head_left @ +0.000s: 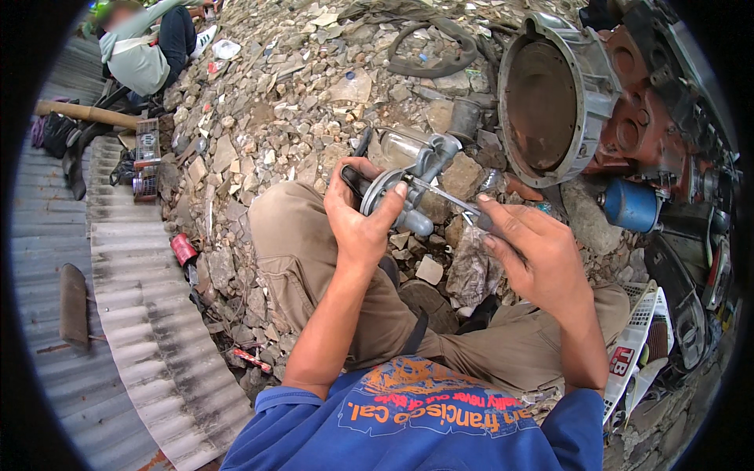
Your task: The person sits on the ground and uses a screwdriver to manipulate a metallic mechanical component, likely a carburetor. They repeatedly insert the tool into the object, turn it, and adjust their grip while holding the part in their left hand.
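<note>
My left hand (pixel 355 224) is wrapped round a grey cast-metal engine part (pixel 430 158) with a round flange and a clear bowl, which looks like a fuel pump. The part is up over the rubble, in front of my bent knees. In my right hand (pixel 538 251) is a screwdriver (pixel 445 194), its handle pinched between thumb and fingers. Its shaft reaches left to the part, close to my left thumb. Whether the tip sits in a screw is too small to tell. A grey crumpled rag (pixel 473 271) lies below the shaft.
At right stands a reddish engine block (pixel 638 118) with a large round metal housing (pixel 510 102) and a blue canister filter (pixel 631 206). A rubber loop (pixel 432 72) lies on the stones. Corrugated sheets (pixel 145 314) border the left. A person (pixel 141 63) sits at far left.
</note>
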